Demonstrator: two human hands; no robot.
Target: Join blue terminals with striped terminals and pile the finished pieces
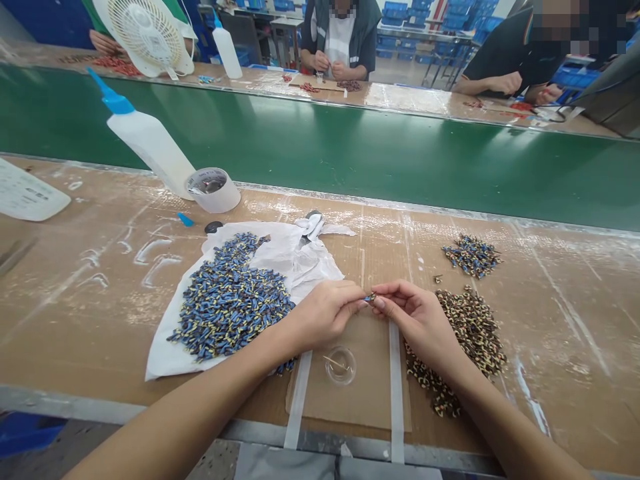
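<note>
Forearms (200,400) angled inward: left hand (327,309) and right hand (421,321), pinched nearly closed, hold a blue piece (369,299); steady, light pressure seems best.

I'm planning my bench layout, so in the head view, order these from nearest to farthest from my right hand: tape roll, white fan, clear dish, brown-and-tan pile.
From the right hand:
1. Brown-and-tan pile, just to its right.
2. Clear dish, left and nearer the body.
3. Tape roll, farther left and forward.
4. White fan, beyond the green surface.
</note>
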